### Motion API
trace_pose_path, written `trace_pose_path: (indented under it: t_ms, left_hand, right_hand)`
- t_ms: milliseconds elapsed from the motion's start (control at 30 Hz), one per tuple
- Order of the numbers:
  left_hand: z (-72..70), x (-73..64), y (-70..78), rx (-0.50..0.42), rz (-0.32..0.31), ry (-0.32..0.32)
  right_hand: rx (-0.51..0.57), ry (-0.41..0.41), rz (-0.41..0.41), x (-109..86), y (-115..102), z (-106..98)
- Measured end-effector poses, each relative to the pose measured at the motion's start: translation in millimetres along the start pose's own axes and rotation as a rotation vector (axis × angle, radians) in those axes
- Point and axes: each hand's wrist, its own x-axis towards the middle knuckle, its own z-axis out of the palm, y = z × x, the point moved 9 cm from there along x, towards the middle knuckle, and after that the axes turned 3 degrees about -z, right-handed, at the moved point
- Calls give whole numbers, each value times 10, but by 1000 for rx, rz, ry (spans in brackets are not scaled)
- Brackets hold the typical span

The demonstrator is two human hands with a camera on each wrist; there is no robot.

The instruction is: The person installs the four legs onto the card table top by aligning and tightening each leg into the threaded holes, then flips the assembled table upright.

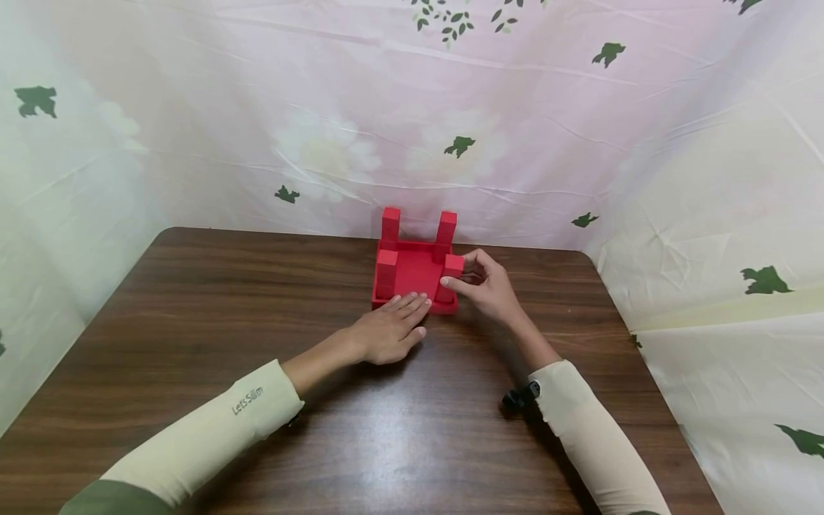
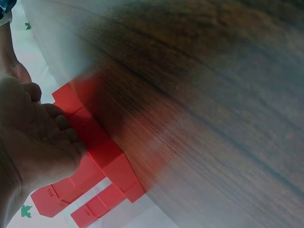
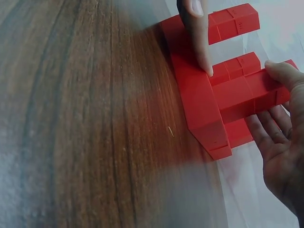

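A red square base (image 1: 417, 272) with a raised rim lies on the wooden table, and a square red post stands up from each corner. My left hand (image 1: 389, 330) lays its extended fingers across the base's near rim. With thumb and fingers, my right hand (image 1: 491, 287) pinches the near right post (image 1: 453, 267) close to its top. In the right wrist view the thumb (image 3: 284, 73) is on one face of that post, while the other fingers reach round its far side. The left wrist view shows my left palm (image 2: 38, 137) against the red base (image 2: 102, 145).
The dark wooden table (image 1: 257, 286) ends just behind the red base. A pale cloth (image 1: 360, 129) with leaf prints hangs at its back edge and along the sides. Near my right cuff sits a small black wrist device (image 1: 521, 397).
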Motion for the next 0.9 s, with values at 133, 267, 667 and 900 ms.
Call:
trace_pose_path:
  t_ms: [133,267,667,900]
  left_hand:
    - [9,1,3,-6,5,-2]
    - [3,3,7,-4,10,1]
    - [-17,8,-4,-69,6,3]
    - [-32,-1,-9,-104,10,13]
  right_hand:
    - [20,13,9,-26,1,-2]
    - [39,31,9,-39,-2,-14]
    - [9,0,19,-96,-5,-8]
    - [-10,-17,8,-153,-23,-31]
